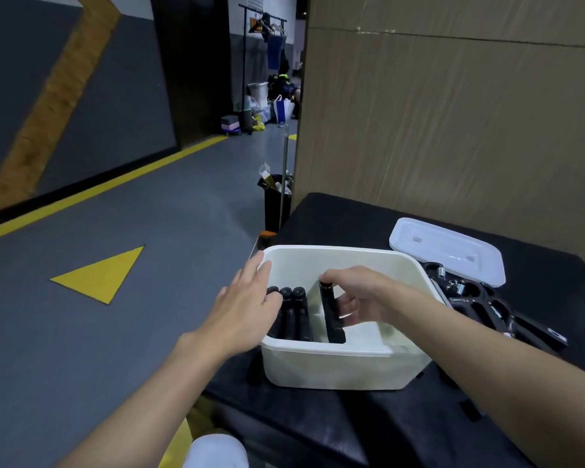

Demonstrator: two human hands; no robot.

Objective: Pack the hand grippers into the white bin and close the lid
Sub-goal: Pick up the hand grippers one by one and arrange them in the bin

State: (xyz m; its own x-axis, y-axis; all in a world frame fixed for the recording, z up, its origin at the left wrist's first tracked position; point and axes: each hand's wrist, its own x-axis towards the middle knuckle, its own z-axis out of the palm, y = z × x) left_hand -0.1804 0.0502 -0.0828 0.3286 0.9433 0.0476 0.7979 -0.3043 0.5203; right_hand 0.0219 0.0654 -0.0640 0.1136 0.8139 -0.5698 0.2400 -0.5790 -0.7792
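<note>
The white bin (345,369) stands open on a black table (352,423). Several black hand grippers (294,312) lie side by side in its left part. My right hand (362,295) reaches into the bin and is closed around another black hand gripper (331,315), held nearly upright in the middle. My left hand (247,305) rests flat with spread fingers on the bin's left rim, touching the packed grippers. The white lid (450,251) lies upside down on the table behind and right of the bin. More black hand grippers (480,302) with metal springs lie loose to the right.
A tall cardboard wall (453,113) stands behind the table. Left of the table is grey floor with yellow markings (102,271). A black waste bin (277,201) sits at the table's far left corner. Bags and a clothes rack stand far back.
</note>
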